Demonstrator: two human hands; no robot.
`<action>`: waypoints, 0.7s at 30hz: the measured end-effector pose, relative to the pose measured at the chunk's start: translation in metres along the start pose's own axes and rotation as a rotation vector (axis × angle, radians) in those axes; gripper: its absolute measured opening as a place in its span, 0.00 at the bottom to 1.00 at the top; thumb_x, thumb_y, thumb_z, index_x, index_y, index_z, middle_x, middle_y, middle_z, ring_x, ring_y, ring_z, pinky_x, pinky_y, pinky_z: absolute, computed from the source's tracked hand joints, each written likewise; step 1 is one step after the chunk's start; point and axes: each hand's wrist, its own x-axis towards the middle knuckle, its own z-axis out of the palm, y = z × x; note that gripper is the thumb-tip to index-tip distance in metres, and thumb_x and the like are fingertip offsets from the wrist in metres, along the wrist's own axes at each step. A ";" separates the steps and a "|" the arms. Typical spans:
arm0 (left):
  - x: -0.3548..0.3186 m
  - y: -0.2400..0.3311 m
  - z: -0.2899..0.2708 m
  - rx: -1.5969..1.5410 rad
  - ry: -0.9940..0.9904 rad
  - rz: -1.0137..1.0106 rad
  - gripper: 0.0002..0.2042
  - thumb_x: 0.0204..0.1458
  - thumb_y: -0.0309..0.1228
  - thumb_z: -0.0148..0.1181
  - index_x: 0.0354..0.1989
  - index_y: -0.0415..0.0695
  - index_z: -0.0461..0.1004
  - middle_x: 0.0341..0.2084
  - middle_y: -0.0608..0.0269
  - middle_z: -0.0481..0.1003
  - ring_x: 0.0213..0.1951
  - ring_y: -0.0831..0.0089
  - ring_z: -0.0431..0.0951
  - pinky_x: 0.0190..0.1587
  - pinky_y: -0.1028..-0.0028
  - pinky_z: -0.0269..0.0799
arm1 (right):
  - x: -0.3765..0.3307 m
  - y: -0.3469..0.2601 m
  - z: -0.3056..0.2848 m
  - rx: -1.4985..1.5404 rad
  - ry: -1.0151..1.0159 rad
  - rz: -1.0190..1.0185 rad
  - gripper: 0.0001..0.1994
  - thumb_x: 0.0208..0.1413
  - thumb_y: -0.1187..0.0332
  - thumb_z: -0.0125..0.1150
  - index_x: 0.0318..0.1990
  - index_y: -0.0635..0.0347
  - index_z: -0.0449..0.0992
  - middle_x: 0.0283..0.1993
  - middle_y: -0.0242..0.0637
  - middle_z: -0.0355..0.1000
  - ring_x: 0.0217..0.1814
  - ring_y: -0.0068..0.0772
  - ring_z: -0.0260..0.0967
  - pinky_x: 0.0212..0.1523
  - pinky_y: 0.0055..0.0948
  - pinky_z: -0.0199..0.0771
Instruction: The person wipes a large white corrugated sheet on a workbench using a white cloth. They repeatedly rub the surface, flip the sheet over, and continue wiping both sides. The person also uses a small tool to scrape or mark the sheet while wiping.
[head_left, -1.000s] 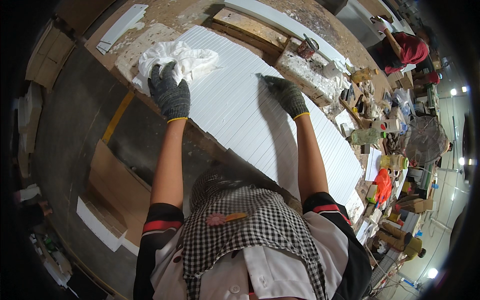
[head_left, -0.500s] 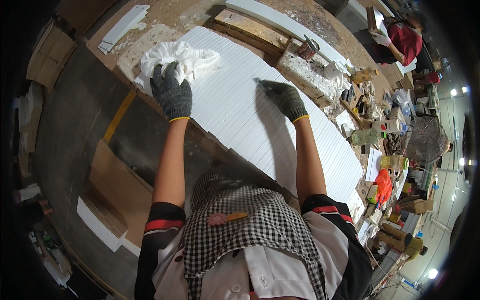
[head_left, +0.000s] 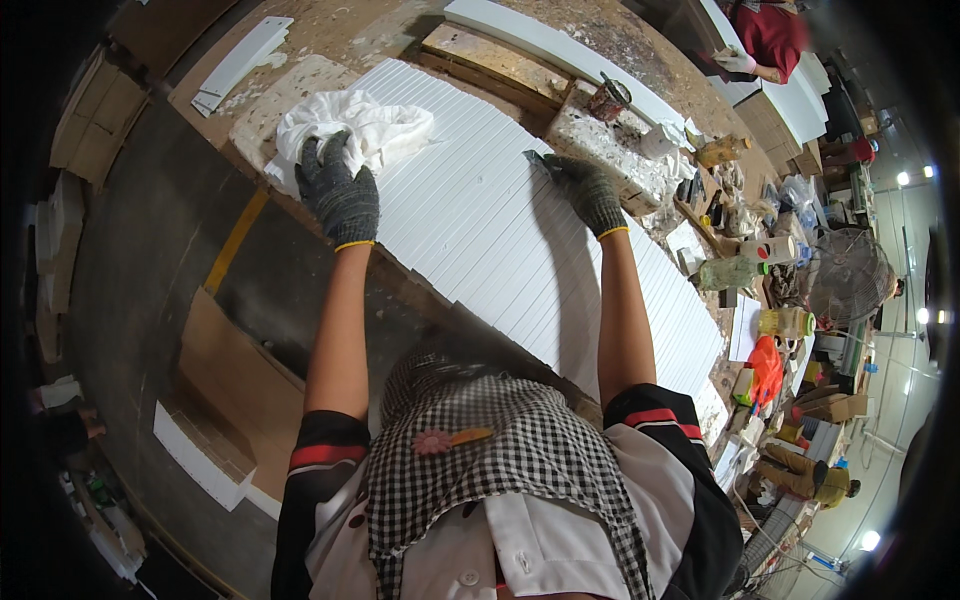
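Note:
White strips [head_left: 500, 240] lie side by side in a long row on the worktable. At their far left end is a bunched white cloth [head_left: 385, 130]. My left hand [head_left: 340, 195], in a dark grey knit glove, rests on the cloth's near edge with its fingers apart. Over the far edge of the strips is my right hand [head_left: 585, 190], in a similar glove. Its fingers are pressed together and point left. A small grey tip shows at its fingertips; I cannot make out what it is.
Beyond the strips stand a stained white block [head_left: 610, 140] and an open paint-smeared can [head_left: 608, 98]. Bottles, including a green one [head_left: 730, 273], and a fan [head_left: 850, 278] are to the right. A co-worker in red [head_left: 770, 40] stands at the far right. Boards [head_left: 205, 455] lie at the lower left.
My right hand has moved slightly right, toward the far edge of the strips. My left hand stays on the cloth. The co-worker in red has shifted and lowered the boards they held.

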 end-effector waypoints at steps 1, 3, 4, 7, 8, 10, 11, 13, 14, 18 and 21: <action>0.000 -0.001 0.001 0.003 0.003 0.011 0.30 0.44 0.27 0.74 0.60 0.56 0.77 0.66 0.52 0.67 0.67 0.46 0.67 0.69 0.45 0.64 | 0.001 0.001 0.000 0.021 0.053 -0.013 0.16 0.66 0.73 0.62 0.59 0.58 0.83 0.53 0.45 0.84 0.53 0.33 0.77 0.60 0.35 0.76; 0.000 -0.001 0.001 0.009 0.004 0.016 0.30 0.44 0.27 0.74 0.60 0.56 0.77 0.66 0.52 0.67 0.67 0.46 0.67 0.68 0.45 0.64 | 0.005 0.003 0.000 0.028 0.145 -0.023 0.15 0.64 0.73 0.63 0.57 0.57 0.84 0.53 0.49 0.83 0.56 0.47 0.81 0.60 0.39 0.77; 0.000 -0.001 0.001 0.012 0.004 0.009 0.29 0.44 0.27 0.74 0.59 0.56 0.77 0.66 0.52 0.68 0.67 0.46 0.67 0.68 0.45 0.64 | 0.008 0.004 0.000 -0.015 0.151 -0.003 0.15 0.64 0.72 0.63 0.57 0.56 0.84 0.53 0.49 0.83 0.56 0.48 0.81 0.60 0.40 0.77; 0.000 -0.001 0.001 0.008 0.014 0.014 0.28 0.45 0.27 0.73 0.59 0.55 0.78 0.65 0.52 0.69 0.67 0.47 0.67 0.68 0.45 0.64 | 0.015 0.008 0.002 -0.128 0.232 -0.007 0.15 0.64 0.70 0.64 0.57 0.55 0.84 0.53 0.50 0.83 0.55 0.49 0.81 0.59 0.41 0.77; 0.000 -0.001 0.001 0.003 0.016 0.015 0.28 0.45 0.28 0.73 0.59 0.55 0.78 0.65 0.52 0.69 0.67 0.47 0.68 0.68 0.46 0.64 | 0.017 0.009 0.003 -0.156 0.251 0.015 0.15 0.64 0.70 0.64 0.57 0.54 0.84 0.53 0.50 0.83 0.55 0.50 0.81 0.59 0.42 0.77; 0.000 -0.001 0.000 0.004 0.032 0.037 0.28 0.45 0.28 0.73 0.59 0.55 0.78 0.64 0.52 0.70 0.67 0.48 0.68 0.69 0.46 0.64 | 0.018 0.011 0.004 -0.179 0.217 0.039 0.15 0.64 0.69 0.64 0.57 0.53 0.85 0.53 0.50 0.83 0.54 0.50 0.81 0.58 0.42 0.77; 0.000 -0.001 0.000 0.003 0.035 0.042 0.27 0.45 0.28 0.73 0.59 0.55 0.78 0.64 0.52 0.70 0.67 0.48 0.68 0.69 0.46 0.64 | 0.018 0.011 0.004 -0.176 0.164 0.040 0.15 0.64 0.69 0.64 0.57 0.53 0.85 0.52 0.50 0.83 0.54 0.50 0.81 0.57 0.42 0.77; 0.000 -0.001 0.000 0.006 0.025 0.037 0.27 0.45 0.28 0.73 0.59 0.55 0.78 0.64 0.52 0.70 0.67 0.48 0.68 0.69 0.46 0.64 | 0.016 0.011 0.003 -0.176 0.080 0.020 0.15 0.65 0.71 0.63 0.57 0.53 0.84 0.53 0.47 0.83 0.53 0.44 0.80 0.57 0.39 0.77; 0.000 -0.001 0.000 0.006 0.018 0.033 0.28 0.45 0.28 0.73 0.59 0.55 0.78 0.64 0.52 0.70 0.67 0.48 0.68 0.69 0.46 0.64 | 0.015 0.011 0.003 -0.180 0.050 -0.001 0.16 0.65 0.73 0.62 0.58 0.54 0.84 0.53 0.45 0.84 0.52 0.38 0.79 0.58 0.37 0.76; 0.000 0.000 0.000 0.026 0.019 0.025 0.29 0.45 0.27 0.73 0.59 0.55 0.77 0.64 0.52 0.70 0.67 0.48 0.68 0.69 0.46 0.64 | 0.015 0.011 0.000 -0.146 -0.022 -0.036 0.16 0.66 0.76 0.61 0.59 0.56 0.84 0.52 0.40 0.85 0.50 0.29 0.77 0.58 0.33 0.76; 0.000 0.001 0.000 0.020 0.009 0.018 0.28 0.45 0.27 0.73 0.59 0.55 0.77 0.64 0.52 0.69 0.67 0.47 0.68 0.69 0.46 0.64 | 0.016 0.011 0.000 -0.057 0.097 -0.053 0.15 0.66 0.73 0.60 0.58 0.53 0.84 0.51 0.47 0.84 0.51 0.45 0.82 0.56 0.40 0.78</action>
